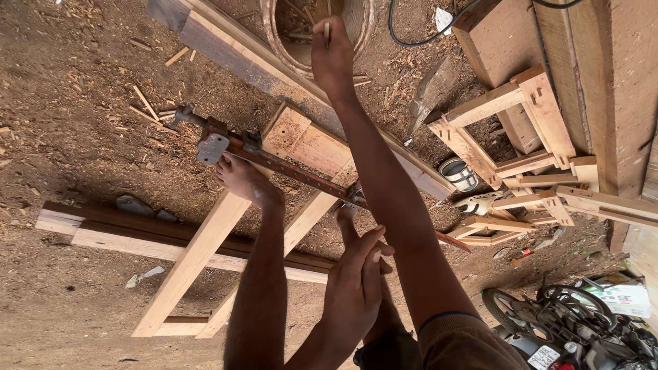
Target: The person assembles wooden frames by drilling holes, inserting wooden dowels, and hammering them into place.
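Pale wooden frame point(192, 260) lies nearest on the sawdust. Over its right rail the right hand point(360, 274) is spread flat and empty. Farther left, the left hand point(243, 179) grips the rusty bar clamp point(288, 166) spanning the frame. Farthest, a co-worker's hand point(332, 58) pinches a small wooden peg point(327, 31).

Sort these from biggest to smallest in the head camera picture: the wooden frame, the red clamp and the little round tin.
1. Wooden frame: biggest, spread wide across the ground.
2. Red clamp: long but thin, lying across the frame.
3. Round tin: clearly the smallest.
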